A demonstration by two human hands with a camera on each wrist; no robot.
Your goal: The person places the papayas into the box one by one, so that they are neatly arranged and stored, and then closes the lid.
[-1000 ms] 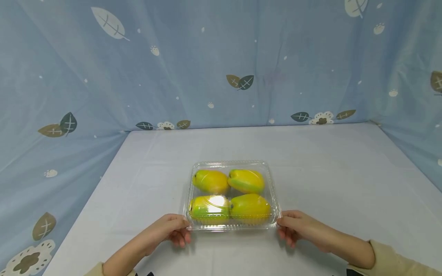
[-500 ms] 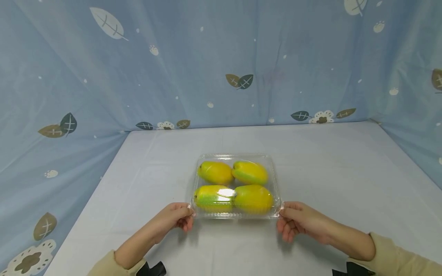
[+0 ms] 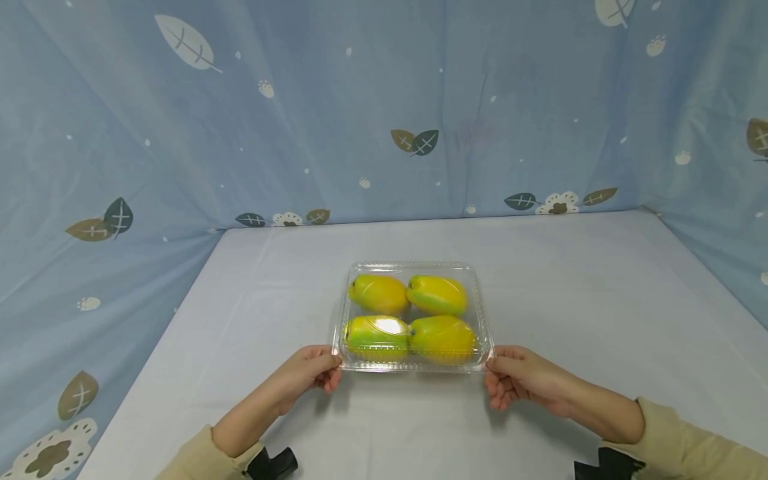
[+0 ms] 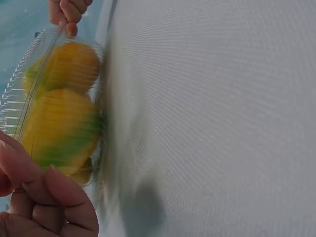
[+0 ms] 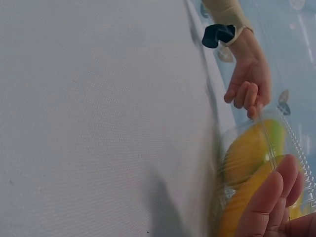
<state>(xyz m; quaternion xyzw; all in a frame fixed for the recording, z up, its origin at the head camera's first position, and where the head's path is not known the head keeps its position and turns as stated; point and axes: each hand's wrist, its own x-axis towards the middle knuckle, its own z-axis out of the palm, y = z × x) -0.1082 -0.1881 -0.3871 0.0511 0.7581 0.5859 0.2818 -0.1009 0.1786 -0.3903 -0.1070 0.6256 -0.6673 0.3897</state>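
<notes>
A clear plastic clamshell box (image 3: 411,367) with its lid down lies near the middle of the head view. Inside it, several yellow-green mangoes (image 3: 443,339) are laid in two rows. My left hand (image 3: 307,375) pinches the rim at the near left corner between thumb and fingers. At the near right corner, my right hand (image 3: 528,379) pinches the rim the same way. Both wrist views show the box's ribbed side and the mangoes (image 4: 61,129) through it, close over the white cloth. In the right wrist view, the fingertips (image 5: 269,190) overlap the near end of the box.
A white cloth (image 3: 270,287) covers the table under the box. Blue curtain fabric (image 3: 336,100) with leaf and flower prints hangs behind and along both sides. Black wrist straps (image 3: 273,463) sit at the sleeve cuffs.
Both hands have moved the box with its mangoes away from me and slightly to the right. The pinch at the two near corners stays the same.
</notes>
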